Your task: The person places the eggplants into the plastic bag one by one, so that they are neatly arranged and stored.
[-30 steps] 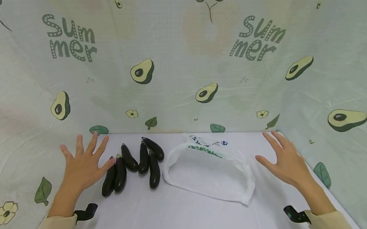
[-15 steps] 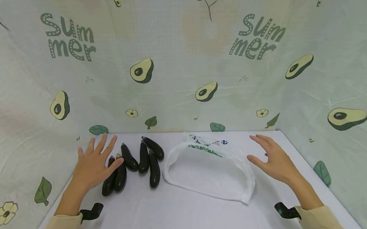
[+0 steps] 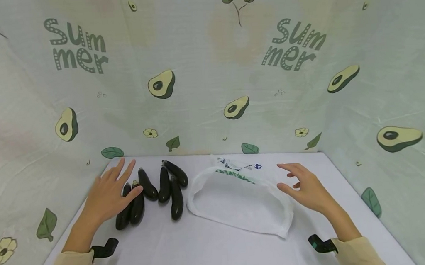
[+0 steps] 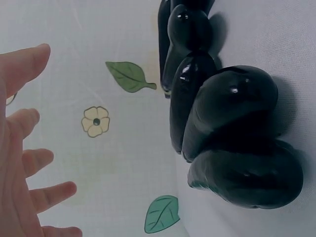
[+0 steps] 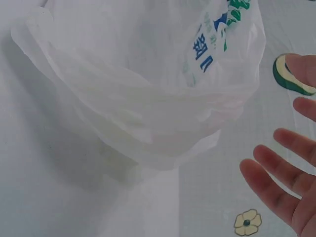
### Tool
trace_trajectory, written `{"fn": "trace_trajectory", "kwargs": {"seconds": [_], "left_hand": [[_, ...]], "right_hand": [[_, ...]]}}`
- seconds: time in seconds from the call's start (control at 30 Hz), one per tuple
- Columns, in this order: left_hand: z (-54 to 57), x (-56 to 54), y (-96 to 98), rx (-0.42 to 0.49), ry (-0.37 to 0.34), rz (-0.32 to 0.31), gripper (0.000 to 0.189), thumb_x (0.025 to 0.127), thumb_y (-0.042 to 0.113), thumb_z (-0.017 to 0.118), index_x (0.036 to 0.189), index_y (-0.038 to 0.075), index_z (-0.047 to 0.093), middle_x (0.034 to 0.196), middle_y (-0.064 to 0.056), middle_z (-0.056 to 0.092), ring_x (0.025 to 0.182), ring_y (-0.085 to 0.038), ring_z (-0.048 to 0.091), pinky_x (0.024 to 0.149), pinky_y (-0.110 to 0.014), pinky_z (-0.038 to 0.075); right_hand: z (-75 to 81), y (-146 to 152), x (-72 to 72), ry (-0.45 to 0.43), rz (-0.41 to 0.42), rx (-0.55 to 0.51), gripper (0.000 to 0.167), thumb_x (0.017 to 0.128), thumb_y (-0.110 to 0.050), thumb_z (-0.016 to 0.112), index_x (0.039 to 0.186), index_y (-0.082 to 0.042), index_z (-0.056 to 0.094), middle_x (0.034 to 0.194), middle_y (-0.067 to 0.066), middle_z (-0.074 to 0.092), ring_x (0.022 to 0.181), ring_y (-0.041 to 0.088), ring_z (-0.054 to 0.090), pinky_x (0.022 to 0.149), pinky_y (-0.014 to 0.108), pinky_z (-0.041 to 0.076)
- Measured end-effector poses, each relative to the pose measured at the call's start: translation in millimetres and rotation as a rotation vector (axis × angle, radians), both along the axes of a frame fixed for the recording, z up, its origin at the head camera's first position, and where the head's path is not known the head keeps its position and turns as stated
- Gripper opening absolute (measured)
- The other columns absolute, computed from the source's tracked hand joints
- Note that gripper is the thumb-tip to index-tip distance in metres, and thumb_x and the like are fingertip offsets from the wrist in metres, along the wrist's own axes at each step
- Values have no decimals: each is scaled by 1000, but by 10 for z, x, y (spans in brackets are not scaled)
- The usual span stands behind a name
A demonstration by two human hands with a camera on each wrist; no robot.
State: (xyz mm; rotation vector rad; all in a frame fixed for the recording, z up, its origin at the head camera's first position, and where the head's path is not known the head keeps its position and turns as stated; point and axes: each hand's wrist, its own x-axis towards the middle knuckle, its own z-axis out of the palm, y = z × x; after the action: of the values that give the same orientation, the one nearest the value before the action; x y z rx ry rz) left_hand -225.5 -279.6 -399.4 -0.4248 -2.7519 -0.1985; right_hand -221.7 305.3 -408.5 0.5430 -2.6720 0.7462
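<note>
My left hand hovers over the leftmost dark eggplants with fingers spread, holding nothing. In the left wrist view its fingers stand apart from the eggplants, which lie close together on the white surface. Several eggplants in all make a loose cluster left of a white plastic bag. The bag stands with a wide mouth facing up and has green and blue print. My right hand is in the air just right of the bag, fingers bent a little and holding nothing. The right wrist view shows the bag's side apart from the fingers.
A white table lies under everything. Behind and at both sides hangs a pale cloth printed with avocados, leaves, flowers and lettering. Each wrist wears a black camera mount, such as the one on the left wrist.
Both hands have moved inward, the left toward the eggplants and the right toward the bag. The right hand's fingers have bent more. Eggplants and bag lie as before.
</note>
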Motion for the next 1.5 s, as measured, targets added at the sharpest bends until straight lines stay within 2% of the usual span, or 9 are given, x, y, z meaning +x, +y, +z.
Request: {"fn": "trace_trajectory", "kwargs": {"seconds": [0.13, 0.27, 0.47, 0.6, 0.83, 1.07, 1.37, 1.5], "left_hand": [[-14, -6, -33, 8, 8, -14, 91, 101, 58, 63, 171, 15, 22, 169, -30, 28, 141, -60, 41, 112, -77, 31], [-30, 4, -61, 20, -25, 1, 92, 101, 57, 64, 171, 15, 20, 170, -30, 25, 140, -62, 42, 111, -76, 34], [-41, 20, -65, 49, -87, 26, 93, 102, 59, 62, 172, 18, 17, 171, -29, 23, 138, -64, 43, 99, -81, 41], [-72, 15, -89, 93, -108, 23, 92, 102, 57, 63, 172, 17, 18, 171, -30, 24, 137, -66, 42, 90, -81, 45], [-152, -7, -146, 187, -148, 39, 92, 101, 57, 66, 170, 14, 23, 168, -34, 26, 142, -66, 36, 98, -84, 38], [-204, 3, -187, 268, -206, 61, 91, 101, 52, 68, 170, 12, 23, 167, -36, 25, 146, -64, 31, 105, -84, 30], [-291, 40, -262, 320, -239, 83, 90, 102, 49, 68, 169, 8, 24, 164, -40, 26, 144, -65, 32, 105, -84, 31], [-371, 67, -334, 336, -240, 104, 89, 102, 48, 68, 168, 5, 25, 162, -42, 28, 142, -66, 33, 103, -85, 32]], "right_hand": [[-9, -36, -3, 0, 30, -21, 60, 95, -25, 82, 149, -11, 59, 145, 15, 60, 112, 38, 67, 78, 44, 64], [-38, -55, -16, -10, 38, -20, 59, 95, -25, 82, 148, -12, 60, 144, 14, 61, 111, 36, 68, 79, 43, 64], [-77, -67, -32, -27, 36, -1, 58, 95, -22, 83, 148, -14, 61, 142, 10, 63, 111, 31, 70, 85, 43, 62], [-91, -79, -37, -38, 58, -14, 56, 95, -20, 82, 147, -13, 62, 141, 9, 64, 112, 32, 69, 85, 44, 62], [-121, -117, -30, -62, 65, -14, 53, 95, -20, 82, 145, -16, 64, 138, 7, 66, 111, 26, 68, 86, 46, 62], [-136, -157, -22, -57, 69, -25, 51, 94, -17, 83, 143, -16, 66, 136, 9, 68, 109, 27, 69, 85, 46, 62], [-149, -175, -34, -65, 98, -27, 50, 95, -13, 81, 143, -16, 66, 134, 8, 69, 109, 26, 69, 84, 46, 62], [-181, -198, -58, -76, 109, -28, 52, 95, -12, 81, 144, -19, 65, 135, 7, 69, 109, 25, 69, 84, 40, 62]]}}
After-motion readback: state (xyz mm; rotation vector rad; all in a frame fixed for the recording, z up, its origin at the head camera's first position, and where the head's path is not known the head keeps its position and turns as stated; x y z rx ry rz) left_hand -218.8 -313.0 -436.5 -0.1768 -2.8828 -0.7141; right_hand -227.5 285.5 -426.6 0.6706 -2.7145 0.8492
